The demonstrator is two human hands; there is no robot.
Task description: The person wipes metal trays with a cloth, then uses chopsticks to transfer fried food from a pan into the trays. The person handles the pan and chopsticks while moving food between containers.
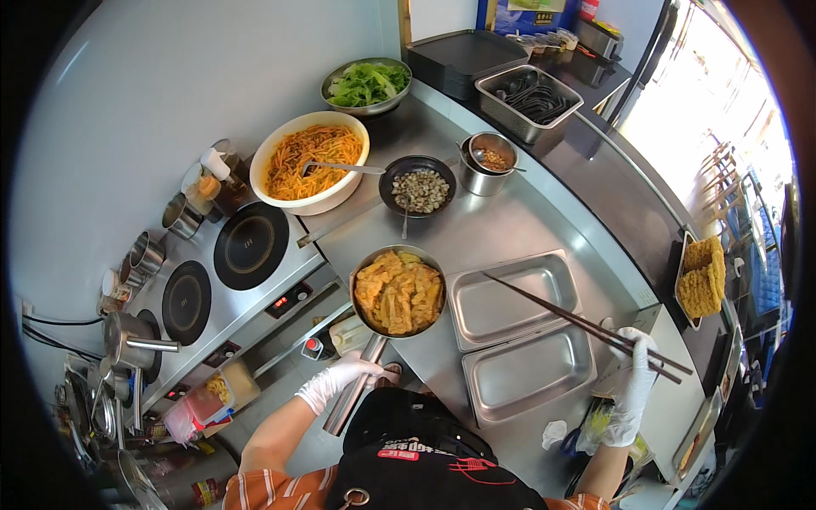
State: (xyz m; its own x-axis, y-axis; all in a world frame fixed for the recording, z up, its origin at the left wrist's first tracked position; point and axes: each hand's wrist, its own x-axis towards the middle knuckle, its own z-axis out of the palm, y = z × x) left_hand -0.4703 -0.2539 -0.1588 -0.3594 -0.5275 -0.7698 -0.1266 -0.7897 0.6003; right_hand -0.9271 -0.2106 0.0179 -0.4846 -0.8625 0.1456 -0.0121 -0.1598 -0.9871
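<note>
My left hand [349,380], in a white glove, grips the steel handle of a round pan [369,363]. Golden-orange cooked pieces [398,293] fill this pan at the middle of the view. My gloved right hand [631,370] holds a pair of long dark chopsticks [558,310], their tips over the upper steel tray [516,299]. A second steel tray [530,373] lies just below it, and both look bare inside. Beyond the pan a black bowl [417,186] of small pale chopped pieces has a spoon in it.
A white basin [317,208] of shredded orange food and a bowl [365,109] of lettuce stand farther back. Steel pots [482,182] with a spoon are behind the trays. Induction plates [250,245] and a saucepan [124,338] are left. Fried slabs [701,277] sit right.
</note>
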